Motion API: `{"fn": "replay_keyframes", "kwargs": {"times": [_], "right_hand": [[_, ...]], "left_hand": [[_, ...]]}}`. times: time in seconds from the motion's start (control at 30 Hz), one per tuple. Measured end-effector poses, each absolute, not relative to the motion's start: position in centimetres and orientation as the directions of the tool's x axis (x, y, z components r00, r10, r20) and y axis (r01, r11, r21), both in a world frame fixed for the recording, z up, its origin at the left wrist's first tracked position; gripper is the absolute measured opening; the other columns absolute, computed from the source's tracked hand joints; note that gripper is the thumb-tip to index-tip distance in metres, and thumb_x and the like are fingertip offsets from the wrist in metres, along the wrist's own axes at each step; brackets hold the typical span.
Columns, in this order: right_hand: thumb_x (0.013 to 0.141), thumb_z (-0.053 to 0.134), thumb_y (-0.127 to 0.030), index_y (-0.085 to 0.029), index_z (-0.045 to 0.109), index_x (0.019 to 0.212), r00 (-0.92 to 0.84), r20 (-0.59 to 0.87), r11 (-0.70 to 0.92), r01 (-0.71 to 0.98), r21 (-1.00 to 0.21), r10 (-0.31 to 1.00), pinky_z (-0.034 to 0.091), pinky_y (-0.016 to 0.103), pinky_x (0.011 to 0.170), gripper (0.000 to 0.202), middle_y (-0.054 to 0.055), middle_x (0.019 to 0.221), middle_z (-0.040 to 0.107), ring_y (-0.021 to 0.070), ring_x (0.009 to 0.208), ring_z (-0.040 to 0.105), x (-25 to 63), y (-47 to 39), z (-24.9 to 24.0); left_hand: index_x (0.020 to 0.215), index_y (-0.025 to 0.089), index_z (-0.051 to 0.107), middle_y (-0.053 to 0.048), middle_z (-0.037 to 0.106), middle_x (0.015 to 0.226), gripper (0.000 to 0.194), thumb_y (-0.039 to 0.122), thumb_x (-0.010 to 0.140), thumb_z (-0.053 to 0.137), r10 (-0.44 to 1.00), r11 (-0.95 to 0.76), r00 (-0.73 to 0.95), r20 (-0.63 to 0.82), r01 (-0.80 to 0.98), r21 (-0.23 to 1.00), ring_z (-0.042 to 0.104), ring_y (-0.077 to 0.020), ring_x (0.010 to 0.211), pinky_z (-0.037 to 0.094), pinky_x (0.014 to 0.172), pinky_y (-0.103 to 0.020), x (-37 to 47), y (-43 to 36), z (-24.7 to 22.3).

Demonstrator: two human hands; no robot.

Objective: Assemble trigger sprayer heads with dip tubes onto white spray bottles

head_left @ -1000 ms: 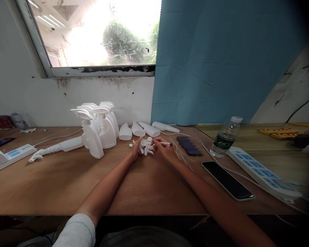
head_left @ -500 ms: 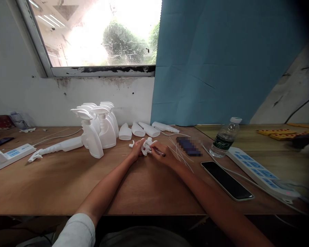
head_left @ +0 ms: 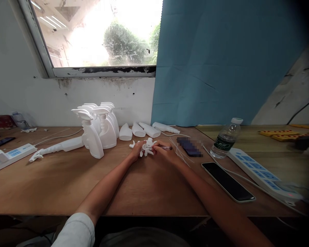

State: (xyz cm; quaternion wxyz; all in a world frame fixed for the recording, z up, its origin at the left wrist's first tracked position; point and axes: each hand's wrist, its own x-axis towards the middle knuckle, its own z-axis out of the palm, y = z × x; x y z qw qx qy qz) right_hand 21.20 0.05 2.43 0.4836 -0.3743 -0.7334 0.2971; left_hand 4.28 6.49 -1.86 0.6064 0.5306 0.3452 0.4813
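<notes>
My left hand [head_left: 137, 150] is closed on a white spray trigger head [head_left: 147, 146] just above the wooden table. In my right hand [head_left: 161, 151] is a slim pen [head_left: 167, 148], lying nearly level with its dark end pointing right. The pen's other end reaches to the trigger head, but whether it touches is too small to tell. More white trigger heads [head_left: 132, 144] lie close around my left hand, partly hidden by it. Behind my hands, several white bottles [head_left: 125, 133] lie on their sides. Thin white dip tubes [head_left: 181, 151] lie right of my right hand.
Several white spray bottles [head_left: 109, 132] stand at left, with one lying beside them [head_left: 72, 144]. To the right are a phone [head_left: 228, 181], a partly pixelated dark phone [head_left: 189, 146], a water bottle [head_left: 224, 140] and a power strip [head_left: 260, 171]. Another power strip [head_left: 18, 153] lies far left.
The pen has swung from slanting down to the right to nearly level, and my right hand has turned with it. My left hand keeps the trigger head in about the same place.
</notes>
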Motion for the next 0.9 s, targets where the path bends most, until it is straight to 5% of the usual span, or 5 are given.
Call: {"fn": "replay_keyframes", "kwargs": {"times": [0.17,0.47,0.9], "right_hand": [[0.084,0.056,-0.027,-0.020,0.062,0.076,-0.273,0.490,0.557,0.291,-0.778,0.828,0.043,0.030,0.064,0.012,0.000,0.067,0.062,0.0158,0.062,0.056,20.9,-0.7,3.0],[0.087,0.049,-0.023,-0.023,0.051,0.071,-0.373,0.639,0.717,0.542,-0.438,0.672,0.038,0.032,0.066,0.016,0.002,0.069,0.056,0.0191,0.064,0.051,20.2,-1.3,2.4],[0.077,0.053,-0.023,-0.020,0.056,0.062,-0.204,0.461,0.494,0.155,-0.856,0.863,0.040,0.028,0.052,0.016,-0.001,0.060,0.059,0.0140,0.051,0.052,21.3,0.1,2.0]], "left_hand": [[0.063,0.018,0.047,0.006,0.041,0.046,0.043,0.057,0.077,0.059,0.949,-0.026,0.302,0.094,-0.222,0.975,0.033,-0.0066,0.038,0.024,0.040,-0.022,4.3,6.3,-1.6],[0.064,0.019,0.047,0.003,0.045,0.046,0.036,0.048,0.084,0.053,0.961,-0.038,0.266,0.081,-0.163,0.986,0.034,-0.0082,0.036,0.021,0.038,-0.023,4.5,6.2,-1.7],[0.062,0.015,0.054,0.003,0.049,0.050,0.030,0.040,0.073,0.066,0.911,-0.026,0.398,0.106,-0.200,0.979,0.039,-0.0082,0.044,0.028,0.045,-0.022,4.4,6.1,-1.5]]}}
